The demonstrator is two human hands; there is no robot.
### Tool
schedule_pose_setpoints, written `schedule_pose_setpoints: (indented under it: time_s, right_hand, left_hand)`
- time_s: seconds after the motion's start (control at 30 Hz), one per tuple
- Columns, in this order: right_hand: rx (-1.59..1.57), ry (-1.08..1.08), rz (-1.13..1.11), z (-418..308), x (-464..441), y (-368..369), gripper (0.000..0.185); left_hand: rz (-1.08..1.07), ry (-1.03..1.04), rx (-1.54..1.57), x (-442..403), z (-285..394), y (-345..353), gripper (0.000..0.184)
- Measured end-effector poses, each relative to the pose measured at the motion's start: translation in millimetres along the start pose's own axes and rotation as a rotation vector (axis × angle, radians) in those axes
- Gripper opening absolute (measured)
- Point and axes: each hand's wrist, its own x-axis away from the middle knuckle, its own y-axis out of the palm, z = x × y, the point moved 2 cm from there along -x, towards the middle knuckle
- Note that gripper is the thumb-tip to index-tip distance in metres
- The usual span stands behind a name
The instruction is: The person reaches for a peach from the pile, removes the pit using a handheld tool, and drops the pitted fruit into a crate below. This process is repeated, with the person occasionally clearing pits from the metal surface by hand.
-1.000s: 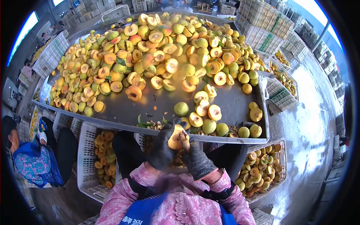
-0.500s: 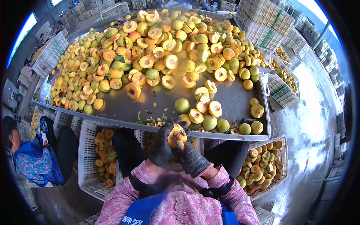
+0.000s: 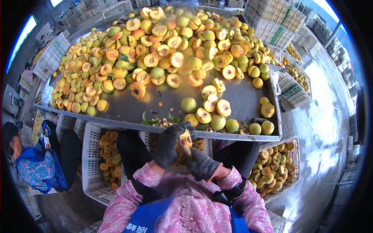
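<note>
Dark-gloved, my left hand (image 3: 169,146) is wrapped round a halved peach (image 3: 184,140), whose cut side shows between the fingers. My right hand (image 3: 203,164), in a dark glove, is closed on a small tool (image 3: 187,150) with a light brown handle; its tip meets the peach and is hidden. Both hands are just in front of the near rim of a metal table (image 3: 155,127). On the table, a large heap of halved and whole peaches (image 3: 155,50) spreads across the far side, and several more (image 3: 211,103) are near the front edge.
Crates of peaches stand below the table, one at the left (image 3: 90,163) and one at the right (image 3: 297,155). A person in a blue apron (image 3: 39,167) sits at the far left. Stacked crates (image 3: 274,23) rise behind at the right. Wet floor lies on the right.
The peach half has turned in my left hand, and more of it is now covered by the fingers. My right hand has moved slightly down and to the right.
</note>
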Motion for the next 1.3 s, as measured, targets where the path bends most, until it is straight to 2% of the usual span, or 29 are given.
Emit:
schedule_pose_setpoints:
  time_s: [0.1,0.17,0.27,0.37,0.43,0.53,0.57,0.63,0.67,0.7,0.73,0.77,0.8,0.83,0.87,0.93,0.97,1.03,1.07,1.1,1.13,1.2,1.23,1.27,1.3]
  right_hand:
    - [-0.345,0.099,-0.108,-10,2,1,0.029]
    - [-0.703,0.189,-0.081,-2,2,12,0.026]
    - [-1.183,0.451,-0.151,-12,6,13,0.024]
    - [-1.161,0.431,-0.076,-9,5,22,0.020]
    - [-1.338,0.399,-0.188,-8,4,23,0.019]
    - [-1.413,0.330,-0.268,-10,6,25,0.019]
    - [-1.403,0.303,-0.277,-10,7,24,0.019]
    - [-1.334,0.329,-0.174,-6,16,20,0.019]
    - [-1.300,0.345,-0.126,-2,23,16,0.019]
    - [-1.278,0.313,-0.219,9,27,11,0.019]
    - [-1.063,0.339,-0.151,21,24,14,0.021]
    - [-0.847,0.356,-0.084,34,19,16,0.023]
    - [-0.630,0.366,-0.018,49,14,18,0.025]
    - [-0.090,0.204,-0.097,61,16,18,0.026]
    - [0.456,0.043,-0.094,72,18,18,0.027]
    - [0.357,0.198,-0.107,79,18,20,0.031]
    - [0.376,0.208,-0.131,80,14,21,0.032]
    - [0.413,0.228,-0.178,83,4,24,0.034]
    - [0.433,0.240,-0.200,86,1,26,0.035]
    - [0.463,0.123,-0.168,92,2,27,0.035]
    - [0.458,0.122,-0.154,90,3,26,0.035]
    - [0.450,0.124,-0.123,85,7,24,0.034]
    - [0.560,0.066,-0.141,97,10,26,0.031]
    - [0.551,0.095,-0.151,102,10,26,0.030]
    - [0.541,0.127,-0.163,106,11,25,0.028]
  left_hand:
    - [0.066,-0.192,0.270,3,-3,3,0.034]
    - [0.122,-0.294,0.468,6,-5,8,0.036]
    - [0.222,-0.385,0.740,9,-4,15,0.037]
    - [0.290,-0.487,0.972,10,2,18,0.039]
    - [0.305,-0.614,1.121,11,1,19,0.040]
    - [0.309,-0.554,0.989,24,-27,17,0.037]
    - [0.287,-0.364,0.522,24,-24,10,0.035]
    - [0.220,0.028,-0.406,25,-9,-6,0.031]
    - [0.273,-0.106,-0.227,25,-1,-17,0.030]
    - [0.325,-0.237,-0.047,22,10,-32,0.028]
    - [0.375,-0.364,0.131,22,13,-48,0.027]
    - [0.437,-0.250,-0.069,27,10,-69,0.025]
    - [0.469,-0.233,-0.154,31,12,-93,0.025]
    - [0.503,-0.220,-0.239,36,15,-117,0.026]
    - [0.508,-0.307,-0.209,39,23,-142,0.028]
    - [0.351,-0.549,-0.659,54,17,-192,0.035]
    - [0.265,-0.672,-0.882,60,14,-213,0.038]
    - [0.207,-0.378,-1.196,52,-24,-245,0.045]
    - [0.234,-0.323,-1.034,33,-25,-244,0.048]
    - [0.254,-0.268,-0.871,14,-26,-242,0.051]
    - [0.322,-0.293,-0.393,-23,-16,-221,0.053]
    - [0.129,-0.071,-0.777,-77,-28,-209,0.053]
    - [0.051,0.014,-0.811,-101,-43,-200,0.053]
    - [-0.027,0.099,-0.842,-119,-59,-192,0.052]
    - [-0.103,0.005,-0.922,-129,-76,-188,0.051]
